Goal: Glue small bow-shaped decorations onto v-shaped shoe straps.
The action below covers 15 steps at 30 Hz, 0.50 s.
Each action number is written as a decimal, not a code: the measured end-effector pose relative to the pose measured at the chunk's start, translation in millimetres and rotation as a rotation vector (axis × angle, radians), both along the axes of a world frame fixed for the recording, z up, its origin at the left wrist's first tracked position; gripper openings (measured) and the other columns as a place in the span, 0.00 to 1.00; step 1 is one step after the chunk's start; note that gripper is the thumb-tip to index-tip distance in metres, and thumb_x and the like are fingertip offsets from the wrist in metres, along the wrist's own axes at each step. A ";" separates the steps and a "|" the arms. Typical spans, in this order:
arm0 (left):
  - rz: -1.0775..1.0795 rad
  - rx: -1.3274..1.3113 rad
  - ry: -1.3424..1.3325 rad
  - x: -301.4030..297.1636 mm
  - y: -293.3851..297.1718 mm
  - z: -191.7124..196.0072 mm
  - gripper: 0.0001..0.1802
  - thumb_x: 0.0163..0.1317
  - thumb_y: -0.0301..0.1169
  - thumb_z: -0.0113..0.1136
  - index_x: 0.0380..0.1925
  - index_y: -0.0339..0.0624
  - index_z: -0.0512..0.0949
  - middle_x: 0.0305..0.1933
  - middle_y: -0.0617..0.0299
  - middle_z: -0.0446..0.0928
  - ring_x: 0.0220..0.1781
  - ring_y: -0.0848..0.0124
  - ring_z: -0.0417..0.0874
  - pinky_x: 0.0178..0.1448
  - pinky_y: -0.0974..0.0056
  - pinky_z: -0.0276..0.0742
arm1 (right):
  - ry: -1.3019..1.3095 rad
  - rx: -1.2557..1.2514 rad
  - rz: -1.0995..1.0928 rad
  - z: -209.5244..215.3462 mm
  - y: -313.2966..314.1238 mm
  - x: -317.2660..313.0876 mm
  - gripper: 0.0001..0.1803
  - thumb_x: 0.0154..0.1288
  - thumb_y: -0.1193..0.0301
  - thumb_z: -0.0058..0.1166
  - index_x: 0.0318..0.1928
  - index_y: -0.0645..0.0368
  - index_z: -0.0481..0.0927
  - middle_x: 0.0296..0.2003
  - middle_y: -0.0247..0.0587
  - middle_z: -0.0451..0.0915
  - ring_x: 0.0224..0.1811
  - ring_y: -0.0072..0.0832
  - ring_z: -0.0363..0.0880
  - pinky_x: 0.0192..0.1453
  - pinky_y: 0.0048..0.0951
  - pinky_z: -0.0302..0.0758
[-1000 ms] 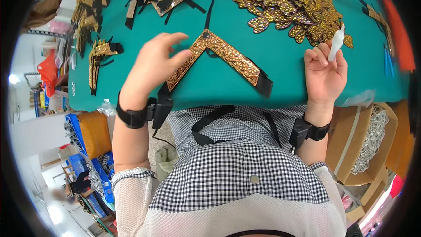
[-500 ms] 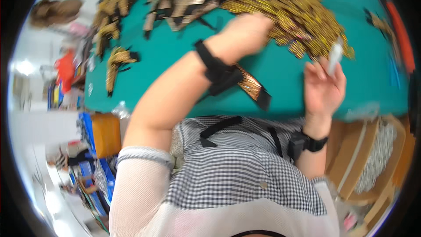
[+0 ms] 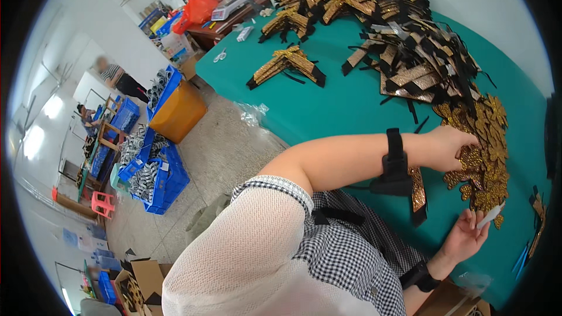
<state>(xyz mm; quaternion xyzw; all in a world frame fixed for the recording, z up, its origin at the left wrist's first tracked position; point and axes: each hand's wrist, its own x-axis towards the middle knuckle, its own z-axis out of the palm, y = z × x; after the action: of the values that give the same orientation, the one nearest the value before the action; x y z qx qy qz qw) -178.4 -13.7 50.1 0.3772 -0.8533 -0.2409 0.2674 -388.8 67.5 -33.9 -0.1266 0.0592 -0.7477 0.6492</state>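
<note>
My left hand (image 3: 449, 146) reaches across to a pile of gold sequined pieces (image 3: 489, 169). Its fingers are curled down on the pile's near side, and the fingertips are partly hidden among the pieces. At the pile's lower end, my right hand (image 3: 464, 239) is held palm up, pinching a small white tube (image 3: 490, 216) between thumb and fingers. Under my left wrist lies a gold sequined strip with black ends (image 3: 418, 196), flat on the green table (image 3: 351, 120).
A heap of gold and black strips (image 3: 415, 64) spreads beyond my left arm. One assembled bow-like bundle (image 3: 287, 67) lies apart, with others behind. Blue tweezers (image 3: 519, 259) lie at the right. Blue crates (image 3: 164, 178) stand on the floor; two people are in the background.
The view has swung leftward, showing more of the room. My left hand has come to rest with its fingers on the gold pile. My right hand keeps the white tube.
</note>
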 end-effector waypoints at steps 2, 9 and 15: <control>0.077 0.183 0.238 3.0 14.7 8.0 0.33 0.42 0.28 0.61 0.52 0.35 0.66 0.24 0.57 0.75 0.26 0.66 0.77 0.31 0.65 0.72 | 0.002 -0.058 0.058 -0.7 -1.0 -2.2 0.08 0.65 0.72 0.38 0.37 0.65 0.62 0.24 0.34 0.59 0.25 0.22 0.57 0.41 0.28 0.60; 0.313 0.321 0.583 -22.1 42.4 -15.8 0.28 0.42 0.26 0.61 0.47 0.32 0.68 0.22 0.59 0.74 0.25 0.70 0.76 0.31 0.67 0.70 | -0.013 -0.265 0.273 0.3 -0.4 -11.0 0.17 0.66 0.65 0.39 0.53 0.56 0.65 0.48 0.37 0.74 0.65 0.37 0.53 0.60 0.47 0.49; 0.409 0.378 0.781 -20.2 58.3 -25.3 0.24 0.41 0.27 0.62 0.41 0.31 0.71 0.22 0.60 0.74 0.23 0.75 0.75 0.27 0.69 0.72 | 0.147 -0.149 0.212 35.3 0.3 50.8 0.21 0.66 0.63 0.39 0.58 0.53 0.61 0.48 0.36 0.74 0.61 0.35 0.58 0.61 0.45 0.50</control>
<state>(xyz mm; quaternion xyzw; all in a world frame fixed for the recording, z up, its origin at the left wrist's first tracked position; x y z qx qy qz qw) -198.6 44.6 24.9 0.4608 -0.5385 -0.4580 0.5366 -338.1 67.8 1.4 -0.2344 0.0373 -0.6659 0.7073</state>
